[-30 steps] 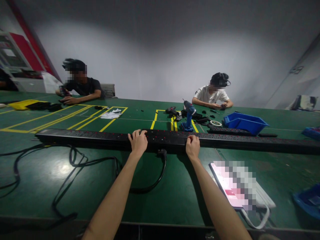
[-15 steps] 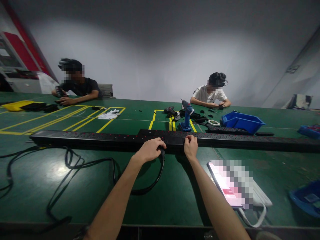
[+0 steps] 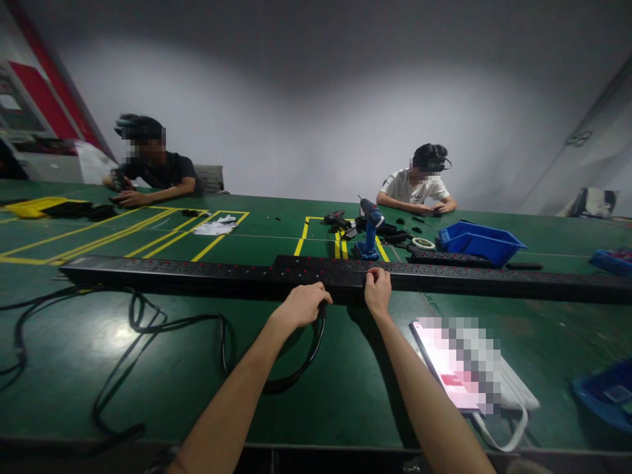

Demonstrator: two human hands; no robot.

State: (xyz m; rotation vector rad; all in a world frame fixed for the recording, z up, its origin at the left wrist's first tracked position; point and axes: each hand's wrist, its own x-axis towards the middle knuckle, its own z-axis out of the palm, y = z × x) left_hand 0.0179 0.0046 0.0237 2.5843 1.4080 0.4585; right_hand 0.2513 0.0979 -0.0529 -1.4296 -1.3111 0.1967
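A very long black power strip (image 3: 197, 273) with rows of red-marked sockets lies across the green table (image 3: 345, 382) in front of me. My left hand (image 3: 302, 306) is closed around the black plug at the end of a black cable (image 3: 301, 359), right against the strip's near side. My right hand (image 3: 378, 291) grips the strip's near edge a little to the right, fingers curled over its top.
More black cable (image 3: 148, 322) loops over the table at left. A lit screen (image 3: 459, 365) lies at right. A blue drill (image 3: 369, 230), black parts and blue bins (image 3: 478, 242) stand beyond the strip. Two other people sit at the far side.
My left hand has come off the top of the strip, moved right and down, and closed on the cable's plug. The right hand has stayed on the strip.
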